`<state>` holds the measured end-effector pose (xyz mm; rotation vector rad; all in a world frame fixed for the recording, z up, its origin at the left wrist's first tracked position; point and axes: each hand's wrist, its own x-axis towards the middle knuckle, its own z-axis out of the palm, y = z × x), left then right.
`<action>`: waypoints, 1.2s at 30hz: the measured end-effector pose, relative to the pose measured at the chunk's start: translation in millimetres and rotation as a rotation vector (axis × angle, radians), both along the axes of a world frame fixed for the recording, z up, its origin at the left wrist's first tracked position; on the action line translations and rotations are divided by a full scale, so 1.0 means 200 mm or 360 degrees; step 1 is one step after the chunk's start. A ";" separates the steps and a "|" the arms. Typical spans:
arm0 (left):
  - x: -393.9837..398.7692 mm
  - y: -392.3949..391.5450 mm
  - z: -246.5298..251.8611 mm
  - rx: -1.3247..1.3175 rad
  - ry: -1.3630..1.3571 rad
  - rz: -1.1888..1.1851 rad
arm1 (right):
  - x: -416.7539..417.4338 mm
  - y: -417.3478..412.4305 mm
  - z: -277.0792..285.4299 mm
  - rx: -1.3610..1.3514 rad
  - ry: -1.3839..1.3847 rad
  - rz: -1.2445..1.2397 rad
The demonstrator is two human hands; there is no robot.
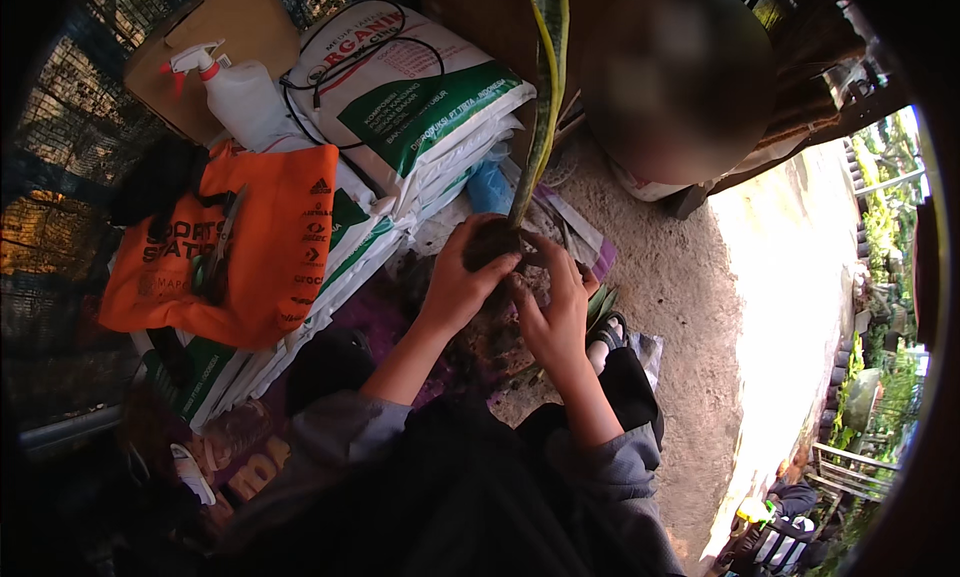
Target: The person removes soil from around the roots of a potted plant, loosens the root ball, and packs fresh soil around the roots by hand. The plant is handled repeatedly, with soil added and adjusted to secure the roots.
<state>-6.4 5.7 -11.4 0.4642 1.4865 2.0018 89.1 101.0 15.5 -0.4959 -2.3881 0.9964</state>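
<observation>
A snake plant leaf [551,74] with yellow edges rises from a dark root ball of soil [487,245] in front of me. My left hand [465,277] is wrapped around the root ball, thumb along its near side. The bent fingers of my right hand [555,296] hold it from the other side, just below the leaf's base. Both hands look smeared with soil. Under them, loose dark soil [420,284] lies on a purple plastic sheet [367,307]. More green leaves [600,303] lie beside my right hand, partly covered.
On the left are stacked white-and-green planting-media sacks [450,119], an orange bag [262,284] with scissors [217,254] on it, and a spray bottle [244,101]. A black cable [360,146] crosses the sacks. A sandalled foot [609,333] is at right. Another person [787,509] is lower right.
</observation>
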 end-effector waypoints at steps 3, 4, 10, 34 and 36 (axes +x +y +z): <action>0.03 -0.01 -0.01 -0.0031 0.0179 -0.0003 | 0.05 0.00 0.01 0.0116 -0.0099 0.0076; 0.04 -0.02 0.00 -0.0012 0.0119 -0.0019 | 0.07 0.00 0.03 0.0121 -0.0161 0.0097; 0.06 -0.03 -0.03 -0.0064 0.0204 -0.0097 | 0.17 0.00 0.07 0.0137 -0.0304 0.0176; 0.06 0.07 0.00 0.0415 -0.0930 -0.0339 | 0.19 0.06 0.16 0.0277 -0.0013 -0.0032; 0.06 0.07 0.01 0.0500 -0.1023 -0.0392 | 0.18 0.08 0.17 -0.0025 0.0050 0.0054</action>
